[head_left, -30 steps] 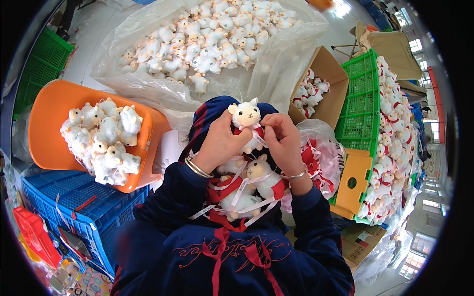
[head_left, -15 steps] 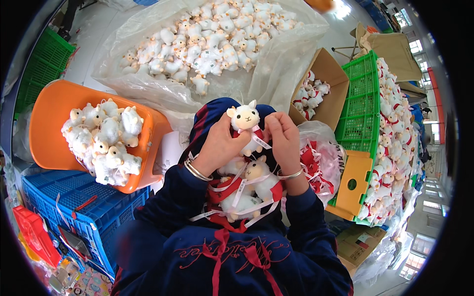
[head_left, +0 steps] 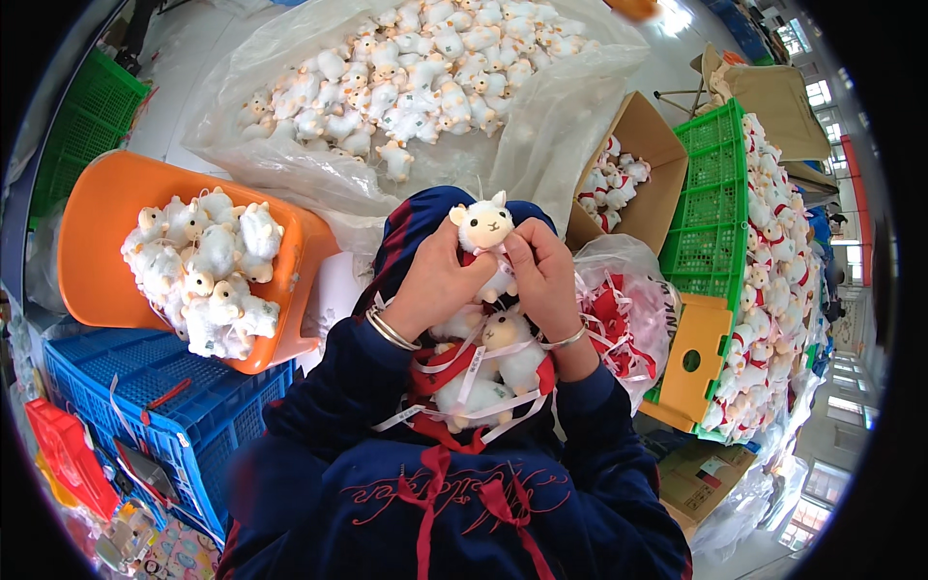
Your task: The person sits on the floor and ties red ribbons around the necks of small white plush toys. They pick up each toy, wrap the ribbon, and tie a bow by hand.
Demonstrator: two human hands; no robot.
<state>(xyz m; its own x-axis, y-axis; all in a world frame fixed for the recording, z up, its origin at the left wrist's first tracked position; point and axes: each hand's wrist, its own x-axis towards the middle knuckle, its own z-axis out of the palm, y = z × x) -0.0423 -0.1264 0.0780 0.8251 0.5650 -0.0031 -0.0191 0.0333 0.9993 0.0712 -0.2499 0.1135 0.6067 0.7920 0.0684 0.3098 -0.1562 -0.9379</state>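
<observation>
A small white plush sheep (head_left: pixel 486 224) with a cream face and a red cape is held upright above my lap. My left hand (head_left: pixel 441 269) is closed around its side and back. At its neck, my right hand (head_left: pixel 543 275) pinches the pale pink ribbon (head_left: pixel 500 255) of the cape; the fingertips partly hide it. Below the hands, more plush sheep (head_left: pixel 507 353) lie in my lap, tangled with red capes and pale ribbons (head_left: pixel 471 375) bearing print.
An orange chair (head_left: pixel 97 222) at left holds several plush sheep, beside a blue crate (head_left: pixel 164 372). A plastic sheet (head_left: pixel 541 145) ahead carries a large pile. At right are a carton (head_left: pixel 659 145), a bag of red capes (head_left: pixel 619 319) and a green crate (head_left: pixel 710 184) beside dressed sheep.
My right hand has closed in on the sheep's neck, now covering the ribbon end that hung there. My left hand keeps its hold. The view has shifted slightly.
</observation>
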